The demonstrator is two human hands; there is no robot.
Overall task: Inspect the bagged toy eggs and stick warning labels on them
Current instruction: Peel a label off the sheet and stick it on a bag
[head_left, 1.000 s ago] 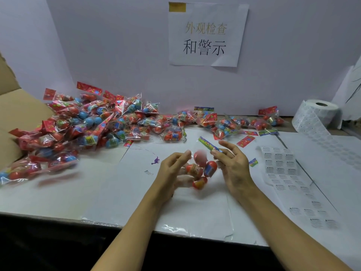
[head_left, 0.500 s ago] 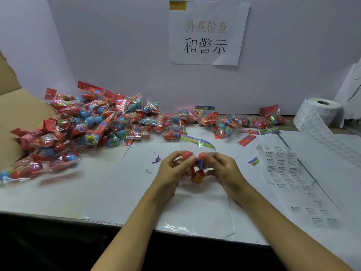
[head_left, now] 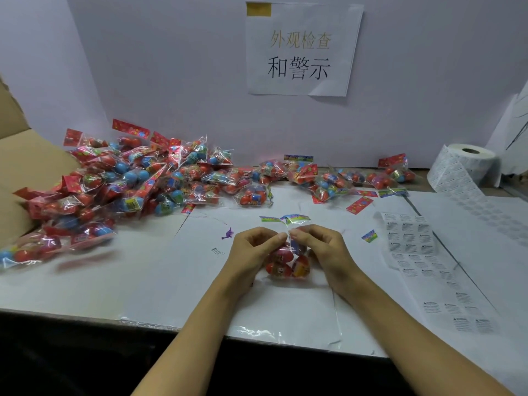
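Note:
A clear bag of red toy eggs [head_left: 287, 262] hangs between my hands over the white table [head_left: 114, 281]. My left hand [head_left: 251, 252] and my right hand [head_left: 324, 250] both pinch the bag's plastic just under its colourful header card [head_left: 285, 219]. The eggs sag below my fingertips. A sheet of warning labels [head_left: 408, 238] lies to the right of my right hand, running down toward the table's front edge. A big pile of bagged eggs [head_left: 128, 190] covers the back left of the table.
A roll of labels [head_left: 463, 167] stands at the back right, its strip trailing forward. More bagged eggs [head_left: 343, 178] lie along the back wall. A cardboard box [head_left: 20, 172] sits at far left. Loose header cards [head_left: 360, 204] and a paper sign [head_left: 303, 50] are also in view.
My hands came together on the bag, then turned it upright, so its header card now points up and the eggs hang below my fingers.

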